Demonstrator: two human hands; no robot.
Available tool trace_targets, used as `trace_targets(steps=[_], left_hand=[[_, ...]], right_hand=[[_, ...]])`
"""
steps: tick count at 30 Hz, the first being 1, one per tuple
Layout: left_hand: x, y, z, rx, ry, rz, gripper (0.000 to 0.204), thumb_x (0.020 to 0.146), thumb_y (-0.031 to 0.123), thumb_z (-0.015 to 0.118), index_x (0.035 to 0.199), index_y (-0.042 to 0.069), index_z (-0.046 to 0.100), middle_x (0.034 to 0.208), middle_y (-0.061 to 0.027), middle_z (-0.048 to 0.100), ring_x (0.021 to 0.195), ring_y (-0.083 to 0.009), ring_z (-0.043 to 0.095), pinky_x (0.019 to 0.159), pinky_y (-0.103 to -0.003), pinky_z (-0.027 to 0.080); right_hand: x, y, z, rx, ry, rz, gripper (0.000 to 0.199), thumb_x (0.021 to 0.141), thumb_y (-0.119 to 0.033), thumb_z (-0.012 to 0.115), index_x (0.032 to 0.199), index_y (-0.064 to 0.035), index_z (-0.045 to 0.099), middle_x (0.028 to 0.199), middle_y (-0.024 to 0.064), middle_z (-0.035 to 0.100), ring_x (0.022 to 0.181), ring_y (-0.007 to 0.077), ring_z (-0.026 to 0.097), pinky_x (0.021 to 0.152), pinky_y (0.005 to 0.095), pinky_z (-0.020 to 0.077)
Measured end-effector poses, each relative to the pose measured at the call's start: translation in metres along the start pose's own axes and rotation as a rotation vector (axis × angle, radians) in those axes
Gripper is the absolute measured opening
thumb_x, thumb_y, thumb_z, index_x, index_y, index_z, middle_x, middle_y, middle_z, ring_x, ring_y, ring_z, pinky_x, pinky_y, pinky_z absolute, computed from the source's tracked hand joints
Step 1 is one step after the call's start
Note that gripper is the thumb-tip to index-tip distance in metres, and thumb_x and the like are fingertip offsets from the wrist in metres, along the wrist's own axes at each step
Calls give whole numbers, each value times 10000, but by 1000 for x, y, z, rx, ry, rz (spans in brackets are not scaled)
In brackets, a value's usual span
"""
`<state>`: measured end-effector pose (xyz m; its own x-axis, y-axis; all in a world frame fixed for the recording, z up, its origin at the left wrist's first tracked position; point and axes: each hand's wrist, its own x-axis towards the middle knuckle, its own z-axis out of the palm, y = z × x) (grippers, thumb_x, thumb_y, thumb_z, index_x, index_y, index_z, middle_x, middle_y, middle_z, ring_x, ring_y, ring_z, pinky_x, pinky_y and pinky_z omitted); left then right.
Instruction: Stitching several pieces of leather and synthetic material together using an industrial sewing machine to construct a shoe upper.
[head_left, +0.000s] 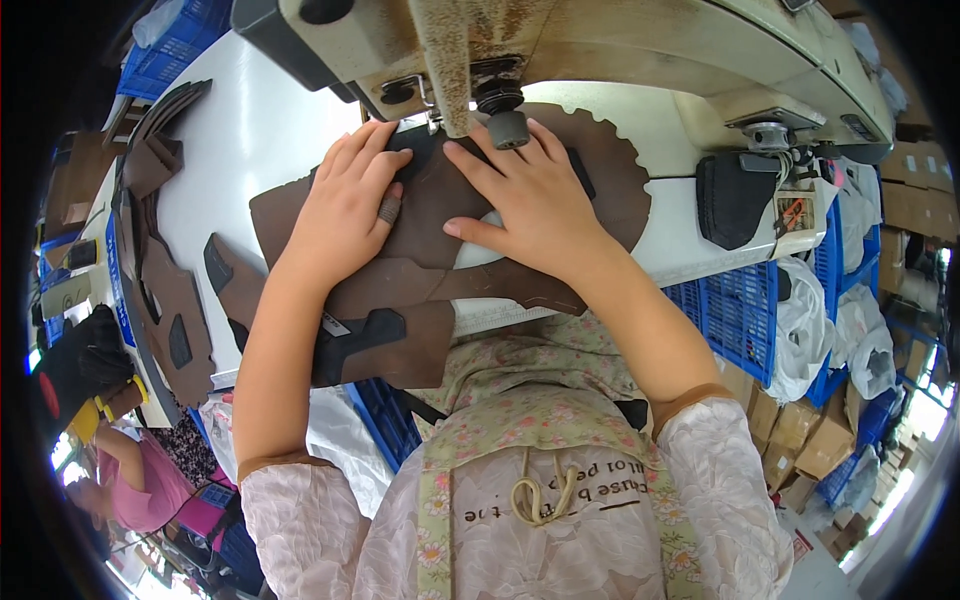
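A dark brown, leather-like sheet (pixel 420 215) with a scalloped edge lies under the sewing machine head (pixel 560 40). My left hand (pixel 345 200) lies flat on its left part, fingers stretched toward the presser foot (pixel 434 122); a grey band circles one finger. With fingers spread, my right hand (pixel 530 195) presses on the sheet just right of the foot. Between the fingertips, a black patch (pixel 422 145) shows at the foot. The sheet's near part, with another black patch (pixel 375 335), hangs over the table edge toward me. The needle point is hidden.
Stacked brown cut pieces (pixel 165 270) lie along the table's left side. A black pad (pixel 735 200) sits at the right by the machine's base. Below right stand a blue crate (pixel 725 310), plastic bags and cartons. Another person in pink (pixel 150 480) is at lower left.
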<state>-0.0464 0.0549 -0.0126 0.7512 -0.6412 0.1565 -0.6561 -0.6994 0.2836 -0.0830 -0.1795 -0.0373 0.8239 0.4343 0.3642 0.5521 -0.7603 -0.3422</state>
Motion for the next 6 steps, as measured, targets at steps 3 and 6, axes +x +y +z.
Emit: trace_targets(steps=[3,6], left_hand=[[0,1,-1,-4,-3,2,323,863,18,566,1185,14,569,1355,-157,505,1326,-359,402,1100,-450,314],[3,0,1,16,-14,8,349,843,5,575,1191,23,572,1353,-168,504,1334,-356,395,1110,-447,304]], right_hand=[[0,0,1,9,6,2,638,783,-523,687,1249,-95,605,1306,165,554,1314,375,413,1099,528,289],[0,0,3,5,-3,-2,637,796,-529,671,1260,-97,601,1340,164,532,1322,376,403,1101,538,281]])
